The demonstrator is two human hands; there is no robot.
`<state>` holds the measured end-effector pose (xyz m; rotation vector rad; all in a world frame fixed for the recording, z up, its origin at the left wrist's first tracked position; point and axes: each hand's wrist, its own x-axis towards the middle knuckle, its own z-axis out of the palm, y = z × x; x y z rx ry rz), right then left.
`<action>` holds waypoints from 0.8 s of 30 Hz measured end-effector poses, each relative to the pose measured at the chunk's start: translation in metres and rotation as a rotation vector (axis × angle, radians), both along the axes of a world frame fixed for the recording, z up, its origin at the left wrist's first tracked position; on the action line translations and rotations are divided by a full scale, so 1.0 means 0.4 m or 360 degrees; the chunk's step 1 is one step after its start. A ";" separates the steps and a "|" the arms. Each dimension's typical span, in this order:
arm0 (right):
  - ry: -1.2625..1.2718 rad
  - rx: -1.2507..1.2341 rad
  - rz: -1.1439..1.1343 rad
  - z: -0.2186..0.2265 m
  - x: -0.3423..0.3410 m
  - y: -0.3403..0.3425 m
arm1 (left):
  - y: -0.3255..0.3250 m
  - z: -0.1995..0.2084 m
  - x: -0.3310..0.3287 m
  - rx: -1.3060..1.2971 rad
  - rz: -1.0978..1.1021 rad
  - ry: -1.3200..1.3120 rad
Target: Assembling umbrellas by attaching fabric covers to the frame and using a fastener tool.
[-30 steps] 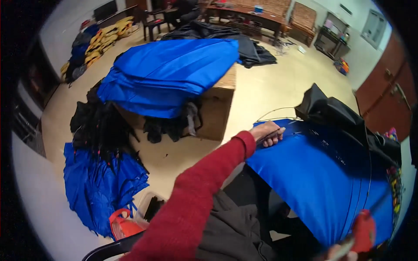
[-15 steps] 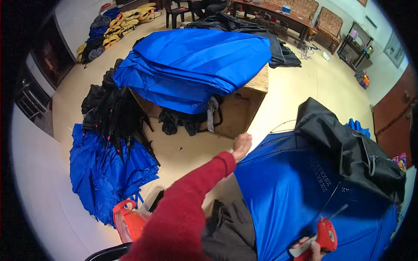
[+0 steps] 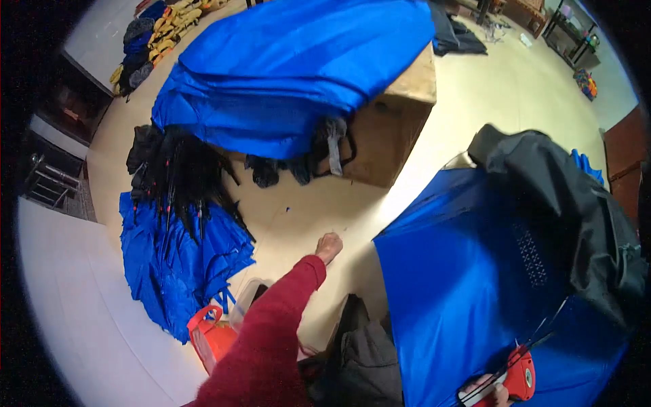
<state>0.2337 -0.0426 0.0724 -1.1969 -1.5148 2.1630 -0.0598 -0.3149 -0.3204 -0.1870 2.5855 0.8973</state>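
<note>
Two grips show: the right (image 3: pixel 500 393) closes around a red tool (image 3: pixel 521 378) over the blue cloth (image 3: pixel 437 285); the left (image 3: pixel 329 249) curls above the floor (image 3: pixel 285 234), though I cannot tell whether it holds anything. Steady handling calls for keeping the cloth smooth beneath.

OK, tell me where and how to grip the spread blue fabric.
Pinch the blue fabric at its pointed left corner, probably best from the left: that tip juts over the floor, clear of the black cloth across the far right part and of the red tool in the right hand.
</note>
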 end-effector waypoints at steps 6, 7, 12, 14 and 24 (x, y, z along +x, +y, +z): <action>-0.0150 -0.0024 -0.0042 -0.018 -0.024 -0.010 | -0.027 -0.015 0.064 0.0195 -0.0172 -0.0053; -0.0169 -0.0020 -0.0049 -0.020 -0.024 -0.010 | -0.030 -0.007 0.068 0.0193 -0.0209 -0.0139; -0.0221 -0.0028 -0.0089 -0.015 -0.022 -0.009 | -0.019 0.056 0.117 -0.0166 -0.0363 -0.0282; -0.0223 -0.0029 -0.0096 -0.014 -0.024 -0.009 | -0.009 0.078 0.141 -0.0324 -0.0502 -0.0267; -0.0163 -0.0074 -0.0101 -0.017 -0.013 0.005 | -0.047 0.086 0.084 -0.0418 -0.0978 -0.0587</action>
